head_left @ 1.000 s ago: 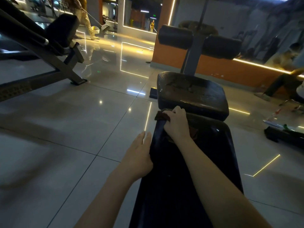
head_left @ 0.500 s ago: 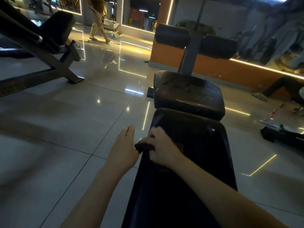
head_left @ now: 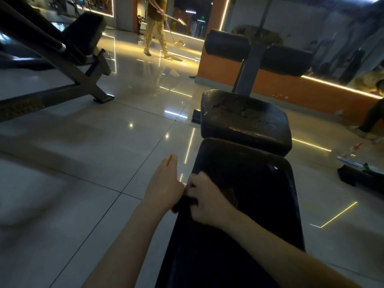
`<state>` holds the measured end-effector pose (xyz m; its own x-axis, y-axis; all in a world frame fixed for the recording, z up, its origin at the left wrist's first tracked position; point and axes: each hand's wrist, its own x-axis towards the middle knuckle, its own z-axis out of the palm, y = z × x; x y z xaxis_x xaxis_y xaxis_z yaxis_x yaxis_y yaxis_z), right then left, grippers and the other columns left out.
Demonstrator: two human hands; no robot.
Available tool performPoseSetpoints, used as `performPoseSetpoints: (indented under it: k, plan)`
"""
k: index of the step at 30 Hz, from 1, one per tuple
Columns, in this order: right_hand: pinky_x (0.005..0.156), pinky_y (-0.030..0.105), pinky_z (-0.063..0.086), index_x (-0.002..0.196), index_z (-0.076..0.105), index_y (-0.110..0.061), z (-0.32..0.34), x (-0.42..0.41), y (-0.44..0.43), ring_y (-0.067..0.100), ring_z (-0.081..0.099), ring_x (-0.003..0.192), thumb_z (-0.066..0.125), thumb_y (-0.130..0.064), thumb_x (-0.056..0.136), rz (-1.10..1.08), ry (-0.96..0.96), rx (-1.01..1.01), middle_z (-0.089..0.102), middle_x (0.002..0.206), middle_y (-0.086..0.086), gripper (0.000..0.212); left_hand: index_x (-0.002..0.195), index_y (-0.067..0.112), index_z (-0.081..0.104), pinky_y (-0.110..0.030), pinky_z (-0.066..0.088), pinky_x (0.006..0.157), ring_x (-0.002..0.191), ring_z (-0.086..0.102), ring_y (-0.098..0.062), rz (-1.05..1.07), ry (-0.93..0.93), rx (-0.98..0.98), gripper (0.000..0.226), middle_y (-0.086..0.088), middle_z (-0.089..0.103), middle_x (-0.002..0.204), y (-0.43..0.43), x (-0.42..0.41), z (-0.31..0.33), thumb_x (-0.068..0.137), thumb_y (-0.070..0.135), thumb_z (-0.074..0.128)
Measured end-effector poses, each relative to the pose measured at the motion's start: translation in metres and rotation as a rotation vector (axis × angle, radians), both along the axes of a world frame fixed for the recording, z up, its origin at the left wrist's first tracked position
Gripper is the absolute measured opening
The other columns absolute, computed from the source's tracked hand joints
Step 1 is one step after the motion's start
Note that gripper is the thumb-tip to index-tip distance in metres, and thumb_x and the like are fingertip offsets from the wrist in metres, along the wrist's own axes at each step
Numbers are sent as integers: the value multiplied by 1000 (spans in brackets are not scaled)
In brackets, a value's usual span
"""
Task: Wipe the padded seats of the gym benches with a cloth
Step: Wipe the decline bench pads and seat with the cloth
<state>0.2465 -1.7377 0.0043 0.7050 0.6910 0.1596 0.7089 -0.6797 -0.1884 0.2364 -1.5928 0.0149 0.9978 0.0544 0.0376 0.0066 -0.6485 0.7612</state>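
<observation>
A long black padded bench pad (head_left: 249, 204) runs away from me, and a worn, cracked seat pad (head_left: 245, 119) sits at its far end. My right hand (head_left: 207, 202) grips a dark cloth (head_left: 185, 201) at the pad's left edge, and the hand covers most of the cloth. My left hand (head_left: 164, 183) hangs just left of the bench over the floor, fingers straight, close beside the right hand and holding nothing.
Two black foam rollers (head_left: 257, 53) on a grey post stand behind the seat. Another bench frame (head_left: 62, 65) stands at the left. A person (head_left: 155, 28) with a long tool walks at the back. Another person's leg (head_left: 372, 119) and dark items (head_left: 361, 175) are at the right.
My right hand has dragged the cloth along the pad's left edge towards me, away from the seat pad. My left hand drew back alongside it. The person at the back walked right.
</observation>
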Motion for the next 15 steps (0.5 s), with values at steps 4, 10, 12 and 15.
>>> performPoseSetpoints:
  k: [4,10,12,15]
  plan:
    - [63,31,42,114,73,-18,-26,-29,-7,16,38,88,56,-2,71,47,0,132,47,92,5,49,157,23,-3,-39,43,102,128,45,-27,64,-32,-130,82,-3,21,160,4,2,-5,93,-1,43]
    - [73,23,27,112,73,-24,-2,65,-2,18,40,91,65,-6,82,-355,-289,207,41,95,0,35,147,12,33,-16,28,93,131,42,-18,-8,-135,-123,46,-5,40,145,-20,1,-11,102,11,38]
    - [73,23,21,114,70,-26,10,99,1,15,33,92,58,-11,87,-469,-345,163,36,98,-1,32,149,16,34,-14,23,97,137,35,-15,-29,-183,-80,46,0,34,152,-27,3,-11,103,14,36]
    - [78,23,25,118,67,-26,17,128,6,21,38,98,54,-14,89,-632,-378,161,43,105,4,34,148,14,35,-22,26,104,138,32,-16,-37,-167,-56,47,-2,30,155,-28,9,-15,101,14,39]
